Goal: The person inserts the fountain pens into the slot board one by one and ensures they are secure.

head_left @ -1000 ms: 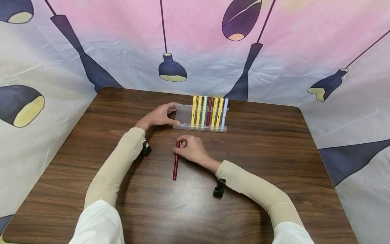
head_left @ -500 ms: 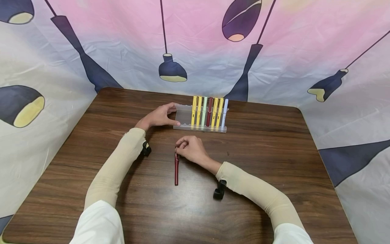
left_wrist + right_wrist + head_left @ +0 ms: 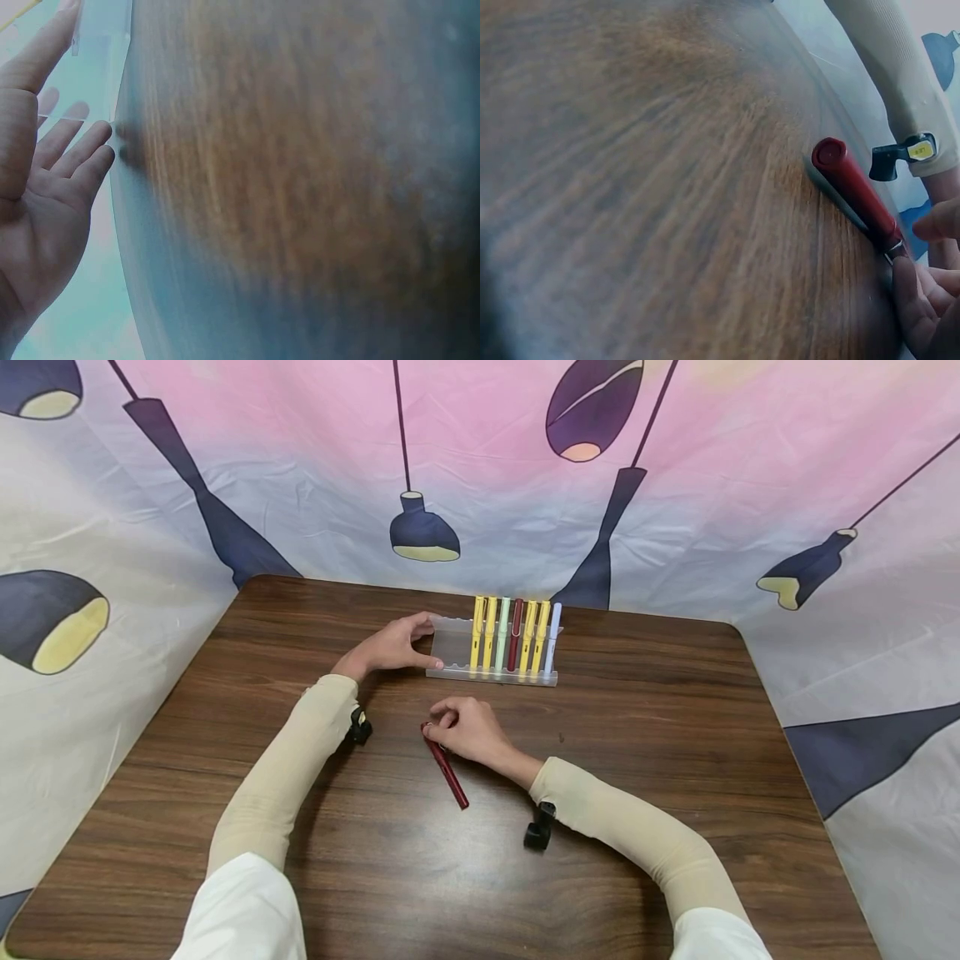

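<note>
A clear plastic pen stand (image 3: pixel 491 676) stands near the table's back edge. Several upright pens sit in its right part: yellow pens (image 3: pixel 476 635), a mint-green pen (image 3: pixel 502 639), a dark red pen (image 3: pixel 514 639) and a pale blue pen (image 3: pixel 553 639). My left hand (image 3: pixel 392 646) holds the stand's left end, thumb at the front lip and fingers behind the clear panel (image 3: pixel 94 60). In front of the stand my right hand (image 3: pixel 471 727) pinches one end of another dark red pen (image 3: pixel 450 777). This pen slants down to the right, low over the tabletop.
The brown wooden table (image 3: pixel 615 718) extends to both sides of the stand. A fabric backdrop (image 3: pixel 495 527) printed with lamps hangs behind and beside it. Black wrist cameras (image 3: pixel 538 828) hang under both forearms.
The red pen at my right hand has slipped nearer, then swung its free end to the right, and is now held close to its tip. My left hand and the stand have stayed put.
</note>
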`<action>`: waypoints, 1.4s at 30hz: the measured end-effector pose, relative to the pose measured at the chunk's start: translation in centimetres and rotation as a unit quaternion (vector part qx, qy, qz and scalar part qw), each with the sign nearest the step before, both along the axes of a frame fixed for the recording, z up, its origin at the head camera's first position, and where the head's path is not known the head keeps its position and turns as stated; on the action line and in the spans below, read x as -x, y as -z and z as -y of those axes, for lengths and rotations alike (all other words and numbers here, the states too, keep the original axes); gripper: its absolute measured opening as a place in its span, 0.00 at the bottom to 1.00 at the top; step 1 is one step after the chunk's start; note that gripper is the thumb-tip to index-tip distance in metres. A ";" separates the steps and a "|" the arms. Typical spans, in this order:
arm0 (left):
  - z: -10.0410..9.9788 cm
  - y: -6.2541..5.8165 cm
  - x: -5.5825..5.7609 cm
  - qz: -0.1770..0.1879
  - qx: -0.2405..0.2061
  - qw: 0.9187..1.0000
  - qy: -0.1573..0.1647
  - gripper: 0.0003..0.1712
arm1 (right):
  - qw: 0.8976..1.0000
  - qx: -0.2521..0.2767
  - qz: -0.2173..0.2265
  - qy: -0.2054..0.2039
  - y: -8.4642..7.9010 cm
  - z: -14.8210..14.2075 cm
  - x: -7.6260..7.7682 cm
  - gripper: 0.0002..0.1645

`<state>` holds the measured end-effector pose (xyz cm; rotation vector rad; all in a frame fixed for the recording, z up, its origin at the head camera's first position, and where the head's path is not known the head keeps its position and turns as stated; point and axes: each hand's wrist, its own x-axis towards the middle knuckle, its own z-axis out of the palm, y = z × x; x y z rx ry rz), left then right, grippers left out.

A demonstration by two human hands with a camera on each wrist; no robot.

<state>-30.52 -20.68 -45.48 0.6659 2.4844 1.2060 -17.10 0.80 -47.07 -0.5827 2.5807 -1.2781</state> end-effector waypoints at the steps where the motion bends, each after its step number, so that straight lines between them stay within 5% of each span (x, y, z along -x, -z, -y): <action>1: 0.0 0.0 0.0 0.002 -0.002 1.000 0.000 0.50 | 1.000 -0.005 -0.003 -0.005 0.0 0.1 0.0 0.20; 7: 0.0 0.1 0.0 -0.001 -0.001 1.000 0.000 0.50 | 0.999 -0.032 -0.009 -0.039 -0.2 0.4 0.0 0.26; 15: -0.2 0.0 -0.1 -0.005 0.008 1.000 -0.002 0.49 | 0.998 -0.049 -0.004 -0.049 -0.4 0.6 -0.1 0.21; 42: -0.1 0.0 0.0 -0.002 -0.001 1.000 -0.001 0.50 | 1.000 0.020 0.010 0.001 -0.6 0.0 -0.2 0.11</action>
